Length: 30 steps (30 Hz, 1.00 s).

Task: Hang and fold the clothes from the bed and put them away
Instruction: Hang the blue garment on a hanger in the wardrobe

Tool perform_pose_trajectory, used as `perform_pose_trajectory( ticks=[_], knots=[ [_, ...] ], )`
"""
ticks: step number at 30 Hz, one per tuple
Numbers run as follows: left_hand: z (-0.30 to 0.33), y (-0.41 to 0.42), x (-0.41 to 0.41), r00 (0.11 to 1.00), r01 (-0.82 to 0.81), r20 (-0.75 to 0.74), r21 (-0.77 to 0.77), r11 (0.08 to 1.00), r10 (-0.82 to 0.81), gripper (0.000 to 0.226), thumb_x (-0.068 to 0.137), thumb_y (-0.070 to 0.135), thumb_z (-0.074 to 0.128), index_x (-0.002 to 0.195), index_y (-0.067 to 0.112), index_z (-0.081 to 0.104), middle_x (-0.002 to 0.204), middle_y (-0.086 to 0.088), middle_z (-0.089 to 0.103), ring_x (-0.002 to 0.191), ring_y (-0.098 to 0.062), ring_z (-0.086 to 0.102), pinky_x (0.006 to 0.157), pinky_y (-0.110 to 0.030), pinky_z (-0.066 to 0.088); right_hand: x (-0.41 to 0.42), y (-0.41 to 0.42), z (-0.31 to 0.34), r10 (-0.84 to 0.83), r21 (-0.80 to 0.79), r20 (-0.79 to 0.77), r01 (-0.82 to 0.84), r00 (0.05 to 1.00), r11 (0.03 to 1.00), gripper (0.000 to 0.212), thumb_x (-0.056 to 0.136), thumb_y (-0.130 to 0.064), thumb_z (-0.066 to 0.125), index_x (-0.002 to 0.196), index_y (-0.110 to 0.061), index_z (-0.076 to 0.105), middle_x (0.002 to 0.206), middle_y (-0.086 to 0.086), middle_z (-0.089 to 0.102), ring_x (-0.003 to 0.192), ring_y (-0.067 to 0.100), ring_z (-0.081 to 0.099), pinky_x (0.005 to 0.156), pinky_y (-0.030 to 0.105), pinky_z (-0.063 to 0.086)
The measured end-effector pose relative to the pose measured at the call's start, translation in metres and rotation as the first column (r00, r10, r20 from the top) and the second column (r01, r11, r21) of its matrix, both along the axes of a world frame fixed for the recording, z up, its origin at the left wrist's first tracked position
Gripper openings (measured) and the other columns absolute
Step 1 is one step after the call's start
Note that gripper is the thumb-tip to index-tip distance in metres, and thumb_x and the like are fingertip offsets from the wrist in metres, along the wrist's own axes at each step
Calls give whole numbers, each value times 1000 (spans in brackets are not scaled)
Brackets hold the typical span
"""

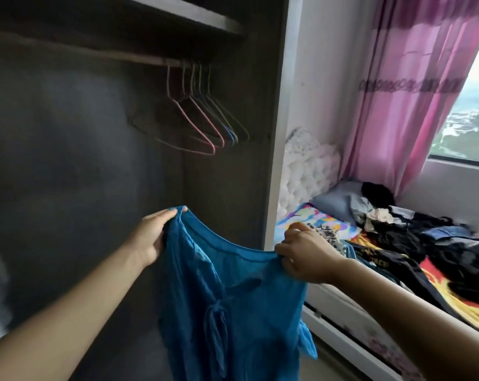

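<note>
Standing open, the wardrobe (pixel 95 160) fills the left side, its rail (pixel 95 52) carrying a bunch of bare wire hangers (pixel 202 119) at the right end. Right of it, the bed (pixel 342 334) holds a heap of clothes (pixel 414 237) on a bright sheet, under a pink curtain (pixel 414 86). In front of the wardrobe hangs a blue top (pixel 232 298), held up by its neckline: the left hand (pixel 150 237) pinches 1 shoulder, the right hand (pixel 304 257) grips the other.
</note>
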<state>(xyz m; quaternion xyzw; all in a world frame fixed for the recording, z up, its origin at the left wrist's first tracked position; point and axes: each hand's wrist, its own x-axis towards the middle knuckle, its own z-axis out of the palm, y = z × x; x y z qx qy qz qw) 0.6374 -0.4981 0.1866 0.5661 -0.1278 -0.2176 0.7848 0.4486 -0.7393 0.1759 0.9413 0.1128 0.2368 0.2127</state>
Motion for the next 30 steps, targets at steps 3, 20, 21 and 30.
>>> perform_pose_trajectory(
  ticks=[3, 20, 21, 30],
  knots=[
    [6, 7, 39, 999, -33, 41, -7, 999, 33, 23, 98, 18, 50, 92, 11, 71, 72, -2, 71, 56, -9, 66, 48, -17, 51, 68, 8, 6, -28, 74, -145, 40, 989, 996, 24, 83, -35, 42, 76, -19, 58, 61, 5, 58, 58, 26, 55, 76, 32, 45],
    [79, 8, 205, 982, -39, 191, 138, 990, 12, 20, 96, 14, 54, 91, 10, 73, 87, -5, 72, 77, -16, 67, 73, -24, 54, 352, 36, 170, -105, 585, 221, -45, 970, 810, 26, 96, -20, 48, 119, -12, 59, 118, 14, 57, 106, 33, 56, 86, 39, 47],
    [80, 11, 208, 980, -47, 198, 143, 989, 18, 19, 95, 14, 54, 93, 9, 73, 88, -6, 72, 78, -16, 67, 75, -25, 54, 369, 35, 175, -149, 608, 201, -4, 968, 794, 36, 96, -19, 49, 131, -12, 51, 130, 15, 51, 114, 34, 53, 90, 40, 45],
    [90, 49, 245, 971, -172, 185, 103, 980, 151, 30, 94, 12, 55, 74, 13, 78, 79, -7, 73, 69, -15, 67, 65, -23, 55, 442, 31, 172, -223, 853, 142, -5, 964, 522, 21, 98, -14, 43, 110, -3, 57, 110, 22, 63, 99, 37, 60, 74, 31, 39]
  ],
)
